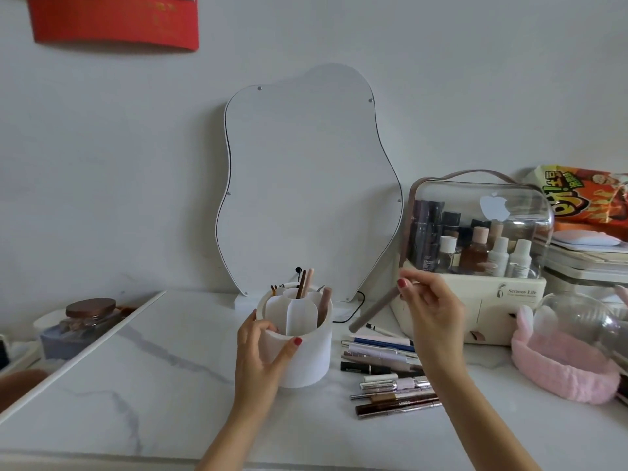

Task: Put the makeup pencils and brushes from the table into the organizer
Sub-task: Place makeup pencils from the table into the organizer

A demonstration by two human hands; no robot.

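A white round organizer [311,358] with several compartments stands mid-table, and a few pencils and brushes [307,283] stick up from its far side. My left hand [261,355] grips its near left wall, thumb on the front. My right hand [431,311] is raised to the right of the organizer and pinches a taupe makeup pencil [373,311], which slants down-left above the table. Several makeup pencils and tubes [387,372] lie in a row on the marble table [153,385] under my right wrist.
A wavy mirror [306,185] leans on the wall behind the organizer. A clear-lidded cosmetics case [475,253] stands at right, with a pink headband [564,365] and a glass dome [577,321] beside it. A lidded jar [90,317] sits at far left.
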